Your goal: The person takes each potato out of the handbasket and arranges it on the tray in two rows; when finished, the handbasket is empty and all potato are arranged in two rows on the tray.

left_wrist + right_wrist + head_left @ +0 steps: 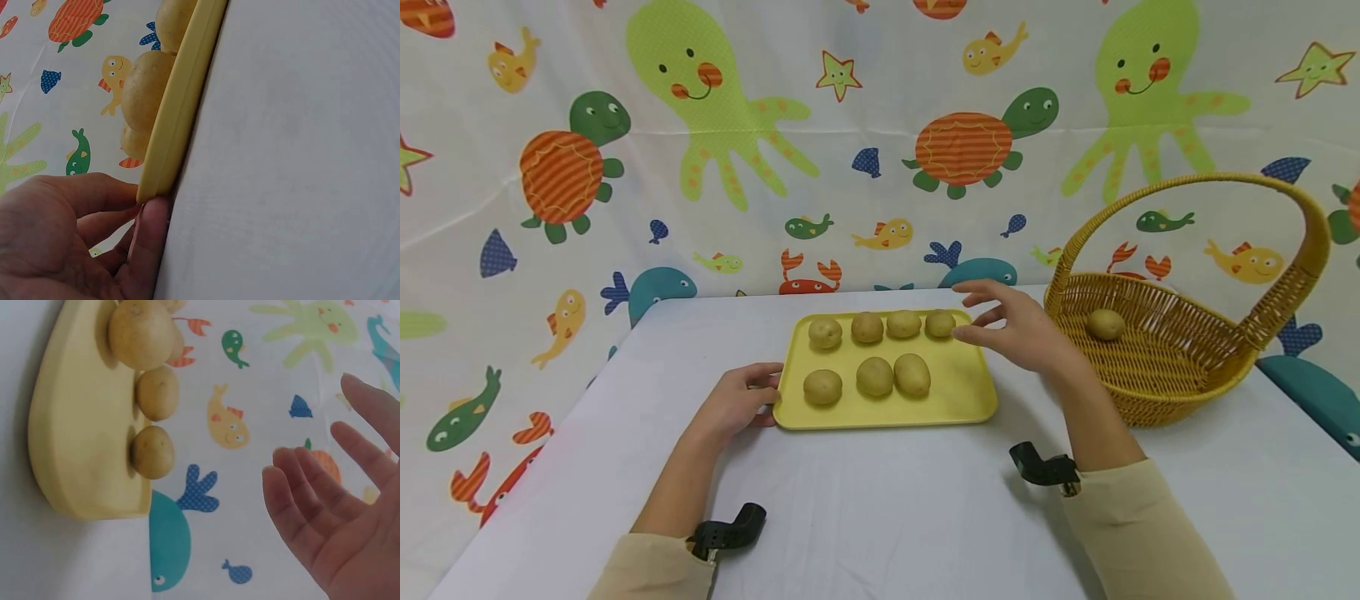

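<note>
A yellow tray [955,387] lies on the white table and bears several potatoes in two rows. Three of them form the front row, among them a potato [823,387] at the left end. My left hand [737,402] grips the tray's left edge; in the left wrist view, its fingers [153,228] and thumb meet at the tray's corner. My right hand [1026,329] hovers by the tray's back right corner, close to the rearmost right potato [939,323]. In the right wrist view its spread, slightly bent fingers [284,500] hold nothing and stand apart from the potatoes.
A woven wicker basket [1180,392] with a tall arched handle [1195,179] stands to the right of the tray. One potato [1106,324] lies inside it. Behind the table hangs a cloth [865,75] printed with sea animals. White tabletop [880,508] stretches in front of the tray.
</note>
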`<state>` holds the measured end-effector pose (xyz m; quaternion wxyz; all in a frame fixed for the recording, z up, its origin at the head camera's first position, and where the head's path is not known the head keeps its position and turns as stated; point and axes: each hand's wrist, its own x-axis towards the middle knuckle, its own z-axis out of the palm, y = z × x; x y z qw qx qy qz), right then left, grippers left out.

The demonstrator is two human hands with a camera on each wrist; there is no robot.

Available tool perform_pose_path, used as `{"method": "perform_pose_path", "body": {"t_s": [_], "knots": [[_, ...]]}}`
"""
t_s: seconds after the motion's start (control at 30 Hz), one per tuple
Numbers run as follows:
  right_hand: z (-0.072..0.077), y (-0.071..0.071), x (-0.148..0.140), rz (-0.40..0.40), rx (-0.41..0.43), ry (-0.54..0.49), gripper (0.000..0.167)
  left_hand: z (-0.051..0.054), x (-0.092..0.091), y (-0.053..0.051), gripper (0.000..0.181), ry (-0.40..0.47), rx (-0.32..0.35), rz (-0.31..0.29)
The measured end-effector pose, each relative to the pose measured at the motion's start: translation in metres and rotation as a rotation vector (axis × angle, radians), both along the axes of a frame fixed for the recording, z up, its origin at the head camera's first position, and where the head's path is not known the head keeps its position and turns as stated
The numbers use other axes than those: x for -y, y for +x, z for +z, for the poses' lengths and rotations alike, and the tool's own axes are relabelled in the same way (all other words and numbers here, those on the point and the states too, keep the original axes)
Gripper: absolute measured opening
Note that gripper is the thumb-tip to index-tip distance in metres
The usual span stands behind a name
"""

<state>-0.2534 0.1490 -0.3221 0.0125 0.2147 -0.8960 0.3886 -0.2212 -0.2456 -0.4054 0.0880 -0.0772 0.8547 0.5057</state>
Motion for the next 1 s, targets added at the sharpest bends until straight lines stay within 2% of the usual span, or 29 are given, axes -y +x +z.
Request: {"method": "perform_pose_path", "body": {"t_s": [0.63,1.0], "knots": [[0.020,0.013,-0.014,-0.044,-0.038,-0.087,0.060,0.000,0.000,-0.002,0.056,-0.008,0.008,0.009],[0.028,0.020,-0.022,-0.066,-0.127,-0.131,0.057,-0.001,0.002,-0.004,0.056,-0.010,0.008,0.009]]}}
